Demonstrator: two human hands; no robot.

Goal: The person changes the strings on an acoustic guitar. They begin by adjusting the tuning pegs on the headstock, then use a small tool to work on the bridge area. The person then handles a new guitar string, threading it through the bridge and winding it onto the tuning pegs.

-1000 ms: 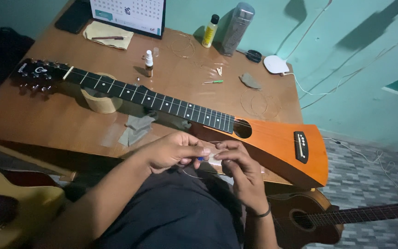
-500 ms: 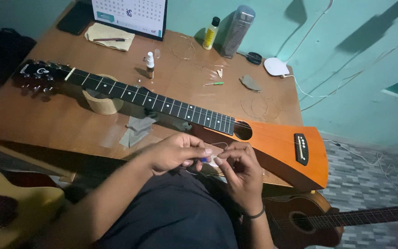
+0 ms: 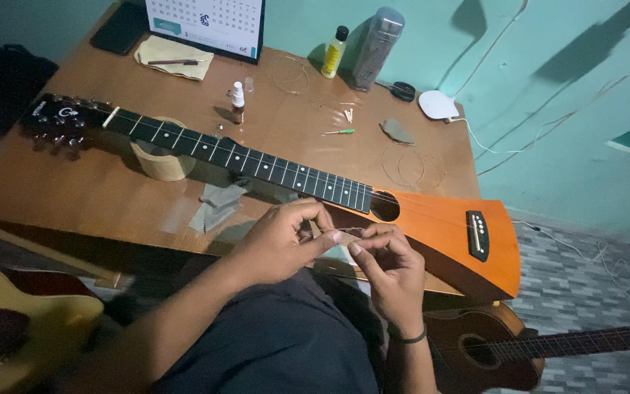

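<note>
An orange travel guitar (image 3: 439, 233) with a black fretboard (image 3: 257, 160) lies across the wooden table (image 3: 74, 197), its neck propped on a roll of tape (image 3: 160, 160). In front of the guitar body, over my lap, my left hand (image 3: 280, 244) and my right hand (image 3: 388, 273) are close together. Both pinch a thin guitar string (image 3: 344, 232) stretched between their fingertips. A small pale packet seems to lie under them, mostly hidden.
On the table are grey cloths (image 3: 216, 204), a small dropper bottle (image 3: 238, 102), a yellow bottle (image 3: 335, 52), a grey flask (image 3: 378, 47), coiled strings (image 3: 410, 164), a green screwdriver (image 3: 338, 132) and a desk calendar (image 3: 205, 25). Other guitars rest on the floor at left (image 3: 16, 328) and right (image 3: 519, 350).
My hands have shifted slightly and the thin string is now drawn out between the fingertips; the pale packet is less visible. The guitar has not moved.
</note>
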